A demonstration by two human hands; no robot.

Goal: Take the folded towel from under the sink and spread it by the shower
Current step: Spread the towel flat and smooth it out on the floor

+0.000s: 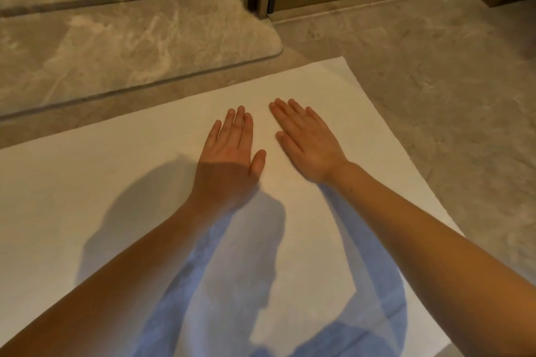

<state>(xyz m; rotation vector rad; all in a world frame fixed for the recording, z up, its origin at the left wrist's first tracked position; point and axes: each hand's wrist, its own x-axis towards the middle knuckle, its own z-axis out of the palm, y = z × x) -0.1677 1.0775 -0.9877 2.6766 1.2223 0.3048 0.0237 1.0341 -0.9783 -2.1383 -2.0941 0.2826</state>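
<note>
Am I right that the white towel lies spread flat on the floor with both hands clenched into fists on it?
Not quite. The head view shows the left hand and right hand open, palms down, on the white towel, which does lie spread flat.

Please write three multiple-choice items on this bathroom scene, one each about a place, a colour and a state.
1. Where does the towel lie?
A. in a sink
B. on the floor beside the shower glass
C. on a rail

2. What colour is the towel?
A. white
B. red
C. black

3. How are the left hand and right hand placed?
A. clenched in fists
B. gripping a corner
C. open, palms down on the towel

Answers:
1 B, its far edge runs along the glass.
2 A, it is plain white.
3 C, fingers lie straight and flat.
</note>
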